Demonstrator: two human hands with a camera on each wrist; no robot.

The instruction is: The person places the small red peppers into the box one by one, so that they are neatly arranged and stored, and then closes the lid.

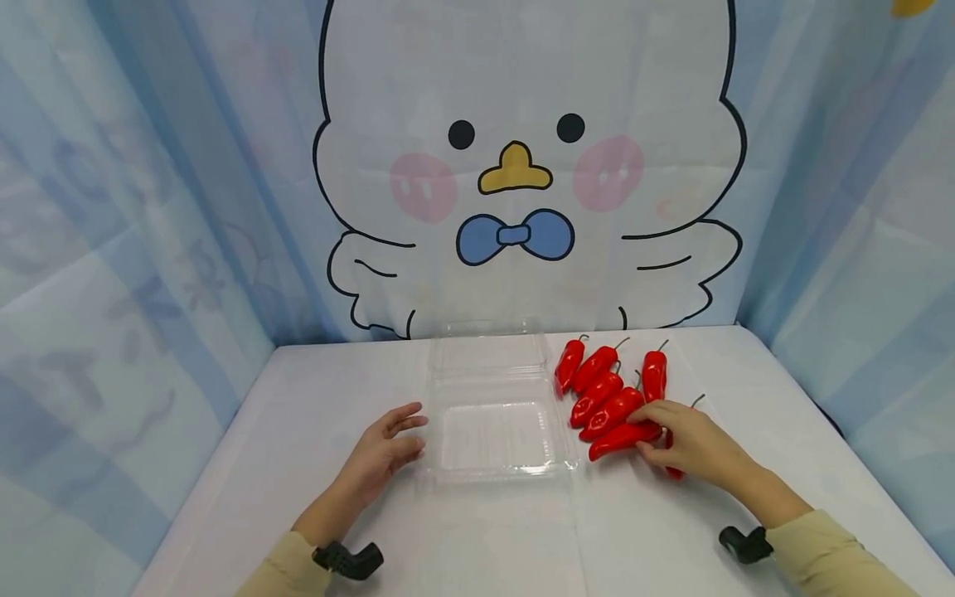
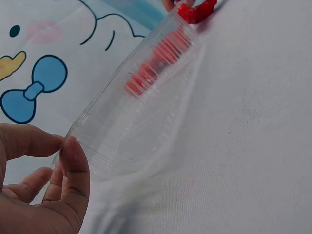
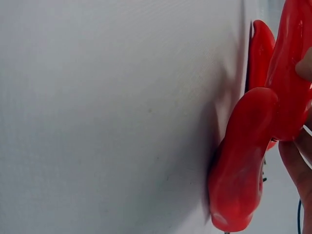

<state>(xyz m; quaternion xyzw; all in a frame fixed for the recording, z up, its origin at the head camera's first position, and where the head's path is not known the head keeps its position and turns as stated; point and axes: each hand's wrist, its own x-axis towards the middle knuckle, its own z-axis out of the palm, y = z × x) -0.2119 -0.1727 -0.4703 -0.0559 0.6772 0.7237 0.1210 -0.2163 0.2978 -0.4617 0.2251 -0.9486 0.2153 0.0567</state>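
Well, the white table's (image 1: pixel 283 431) left edge lies far from your left hand (image 1: pixel 384 452), its fingers loosely parted at the clear plastic clamshell's (image 1: pixel 496 474) left rim; rightward, beside six red peppers (image 1: pixel 597 400), your right hand (image 1: pixel 690 444) pinches a nearer chili pepper (image 1: pixel 619 441).

Left grip (image 2: pixel 44 209) pinching clear container (image 2: pixel 117 131) by its edge, red peppers (image 2: pixel 200 12) beyond — white tabletop (image 2: pixel 258 122)
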